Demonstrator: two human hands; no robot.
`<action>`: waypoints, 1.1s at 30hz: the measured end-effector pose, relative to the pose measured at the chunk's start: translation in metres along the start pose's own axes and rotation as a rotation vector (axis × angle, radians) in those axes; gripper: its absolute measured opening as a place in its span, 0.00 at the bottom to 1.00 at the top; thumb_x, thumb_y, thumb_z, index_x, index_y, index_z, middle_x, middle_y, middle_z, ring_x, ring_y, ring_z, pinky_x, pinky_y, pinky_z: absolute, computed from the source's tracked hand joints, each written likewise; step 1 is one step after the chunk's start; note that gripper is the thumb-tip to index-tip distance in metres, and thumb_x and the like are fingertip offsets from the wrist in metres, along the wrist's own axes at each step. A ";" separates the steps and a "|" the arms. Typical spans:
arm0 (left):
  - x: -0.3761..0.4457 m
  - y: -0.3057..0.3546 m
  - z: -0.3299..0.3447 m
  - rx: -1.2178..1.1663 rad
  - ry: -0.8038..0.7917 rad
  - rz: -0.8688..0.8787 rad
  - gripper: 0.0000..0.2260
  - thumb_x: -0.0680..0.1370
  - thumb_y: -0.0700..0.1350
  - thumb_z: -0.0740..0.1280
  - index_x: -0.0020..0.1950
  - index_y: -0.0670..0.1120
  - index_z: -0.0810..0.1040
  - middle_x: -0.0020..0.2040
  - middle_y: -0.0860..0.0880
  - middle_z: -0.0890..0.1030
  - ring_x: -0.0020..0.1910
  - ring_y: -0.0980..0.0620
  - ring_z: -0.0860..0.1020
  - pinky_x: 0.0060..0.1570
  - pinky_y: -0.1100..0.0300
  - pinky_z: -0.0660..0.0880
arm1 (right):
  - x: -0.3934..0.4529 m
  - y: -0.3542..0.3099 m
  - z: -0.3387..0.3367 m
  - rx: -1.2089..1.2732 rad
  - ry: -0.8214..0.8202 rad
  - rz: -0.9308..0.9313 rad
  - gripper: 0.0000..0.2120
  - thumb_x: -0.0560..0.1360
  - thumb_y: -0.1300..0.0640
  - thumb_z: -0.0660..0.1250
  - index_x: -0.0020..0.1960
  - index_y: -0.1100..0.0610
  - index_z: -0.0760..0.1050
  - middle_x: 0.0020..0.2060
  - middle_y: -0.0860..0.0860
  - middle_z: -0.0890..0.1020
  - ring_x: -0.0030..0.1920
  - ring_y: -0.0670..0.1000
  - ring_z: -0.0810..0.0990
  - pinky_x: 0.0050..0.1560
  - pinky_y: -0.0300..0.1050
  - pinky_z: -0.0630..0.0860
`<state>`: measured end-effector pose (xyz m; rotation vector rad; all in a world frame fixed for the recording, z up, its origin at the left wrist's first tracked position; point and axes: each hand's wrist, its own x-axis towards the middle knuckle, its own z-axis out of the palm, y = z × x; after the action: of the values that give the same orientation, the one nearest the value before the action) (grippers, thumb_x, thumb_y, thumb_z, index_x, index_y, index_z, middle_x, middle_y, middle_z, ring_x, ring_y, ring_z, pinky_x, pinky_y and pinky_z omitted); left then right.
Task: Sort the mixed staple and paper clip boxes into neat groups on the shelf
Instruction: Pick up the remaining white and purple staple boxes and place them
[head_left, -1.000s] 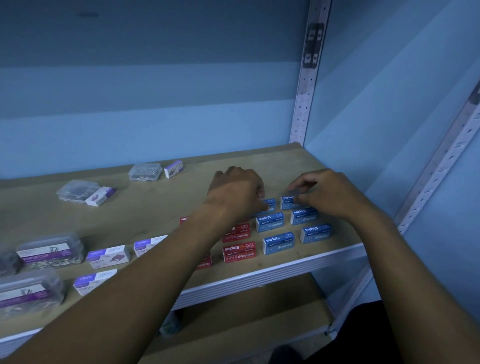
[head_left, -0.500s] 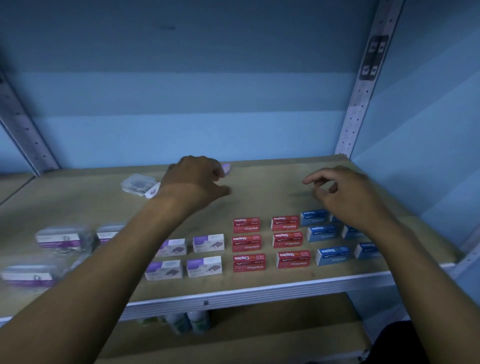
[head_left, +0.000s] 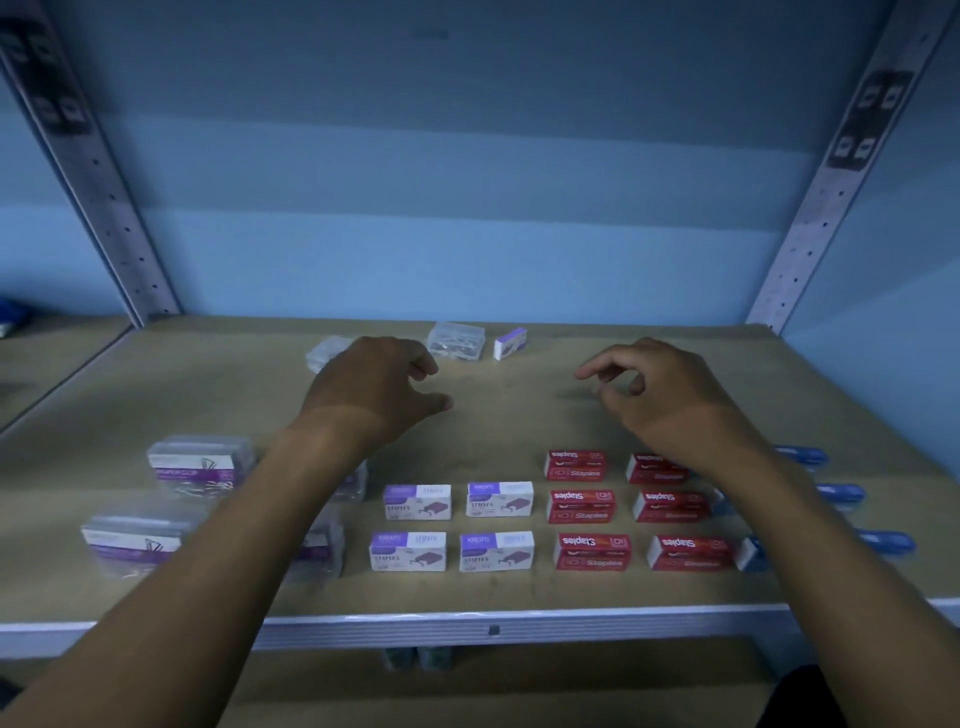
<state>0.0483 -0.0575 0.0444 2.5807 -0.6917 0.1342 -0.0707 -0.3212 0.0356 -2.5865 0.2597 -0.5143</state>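
Boxes already sorted are seen nearest, along the shelf (head_left: 467, 605) front: clear paper clip boxes (head_left: 200, 465) at lower left, purple staple boxes (head_left: 415, 501) at centre, red staple boxes (head_left: 582, 506) to their right, blue staple boxes (head_left: 841, 493) largely hidden by the right forearm. Above them both grips hover loosely curled, nothing held. Farther back, at upper centre, a stray purple box (head_left: 510, 343) and a clear case (head_left: 456, 340) are left ungrouped. They lie beyond and just right of the left hand (head_left: 371, 387), which is judged nearer than the right hand (head_left: 660, 395).
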 end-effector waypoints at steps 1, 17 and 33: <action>0.000 -0.001 0.001 -0.002 -0.001 0.003 0.16 0.69 0.58 0.75 0.54 0.54 0.82 0.52 0.57 0.82 0.50 0.56 0.77 0.54 0.57 0.76 | 0.003 -0.004 0.004 -0.003 -0.005 -0.012 0.10 0.76 0.55 0.69 0.53 0.42 0.83 0.50 0.44 0.81 0.42 0.38 0.74 0.44 0.34 0.69; 0.030 -0.019 0.004 0.224 0.074 -0.142 0.18 0.70 0.53 0.74 0.55 0.45 0.81 0.57 0.44 0.80 0.58 0.41 0.77 0.56 0.51 0.74 | 0.096 -0.027 0.062 -0.421 -0.082 -0.128 0.21 0.76 0.65 0.60 0.65 0.49 0.74 0.61 0.51 0.75 0.60 0.59 0.72 0.51 0.50 0.70; 0.032 -0.031 0.012 0.247 -0.024 -0.128 0.14 0.72 0.48 0.73 0.55 0.45 0.82 0.56 0.44 0.82 0.57 0.41 0.77 0.57 0.49 0.76 | 0.116 -0.028 0.075 -0.590 -0.011 -0.264 0.02 0.77 0.57 0.66 0.49 0.51 0.77 0.48 0.51 0.76 0.51 0.57 0.74 0.43 0.47 0.65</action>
<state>0.0915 -0.0534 0.0281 2.8580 -0.5454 0.1567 0.0678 -0.2963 0.0244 -3.2240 0.0672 -0.5828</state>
